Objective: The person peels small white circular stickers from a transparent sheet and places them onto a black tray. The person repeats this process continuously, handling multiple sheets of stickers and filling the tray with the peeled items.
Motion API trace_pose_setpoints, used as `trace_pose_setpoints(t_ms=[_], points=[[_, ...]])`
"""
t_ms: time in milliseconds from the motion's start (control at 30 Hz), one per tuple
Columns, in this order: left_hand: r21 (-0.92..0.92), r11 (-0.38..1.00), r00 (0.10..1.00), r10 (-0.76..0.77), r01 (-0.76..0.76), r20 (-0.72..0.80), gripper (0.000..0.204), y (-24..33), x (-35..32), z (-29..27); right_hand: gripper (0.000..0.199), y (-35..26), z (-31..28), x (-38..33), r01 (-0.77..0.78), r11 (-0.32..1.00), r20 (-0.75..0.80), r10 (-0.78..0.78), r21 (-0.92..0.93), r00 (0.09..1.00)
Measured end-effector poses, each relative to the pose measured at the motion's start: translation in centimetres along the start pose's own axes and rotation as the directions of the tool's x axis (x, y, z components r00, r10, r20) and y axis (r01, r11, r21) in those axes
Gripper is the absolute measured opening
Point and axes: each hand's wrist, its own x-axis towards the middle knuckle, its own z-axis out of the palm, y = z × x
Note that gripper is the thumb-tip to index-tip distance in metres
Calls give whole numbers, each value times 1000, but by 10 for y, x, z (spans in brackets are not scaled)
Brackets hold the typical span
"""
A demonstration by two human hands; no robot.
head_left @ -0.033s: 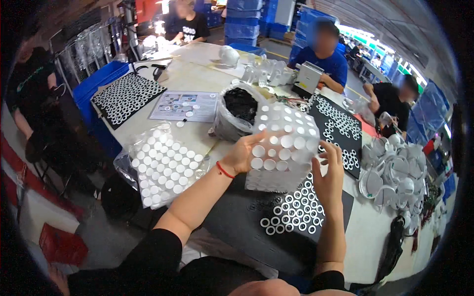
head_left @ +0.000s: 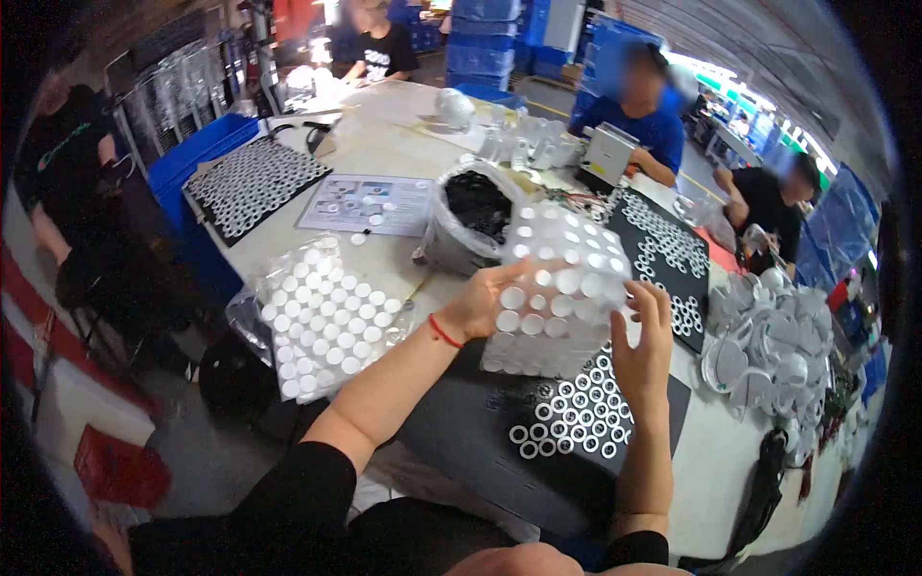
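A translucent sheet of white discs (head_left: 567,307) is raised above a black mat (head_left: 471,432) bearing white rings (head_left: 579,419). The left hand (head_left: 475,302) clasps its left side; the right hand (head_left: 645,341) curves its fingers at the right edge, grip unclear. On the table (head_left: 384,125), a pictured leaflet (head_left: 408,204) carries print too small to read.

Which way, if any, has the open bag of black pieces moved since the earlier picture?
No: the bag keeps its place just right of the printed sheet. Both only slid slightly rightward together in the view.
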Motion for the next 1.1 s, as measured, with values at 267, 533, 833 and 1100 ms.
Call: trace_pose_setpoints(t_ms=[267, 533, 833, 1100], points=[[29, 995, 995, -94, 94, -19, 47, -31, 2, -31, 34, 5, 18, -18, 203, 971, 106, -190, -130, 976], [254, 941, 965, -178, 224, -190, 46, -21, -11, 4, 31, 9, 20, -20, 236, 972, 79, -237, 22, 968], [198, 959, 971, -167, 201, -173, 45, -31, -2, -6, 27, 12, 12, -23, 308, 948, 27, -307, -78, 951], [718, 695, 998, 60, -50, 12, 43, -31, -12, -3, 26, -7, 5, -16, 374, 915, -27, -382, -148, 924]])
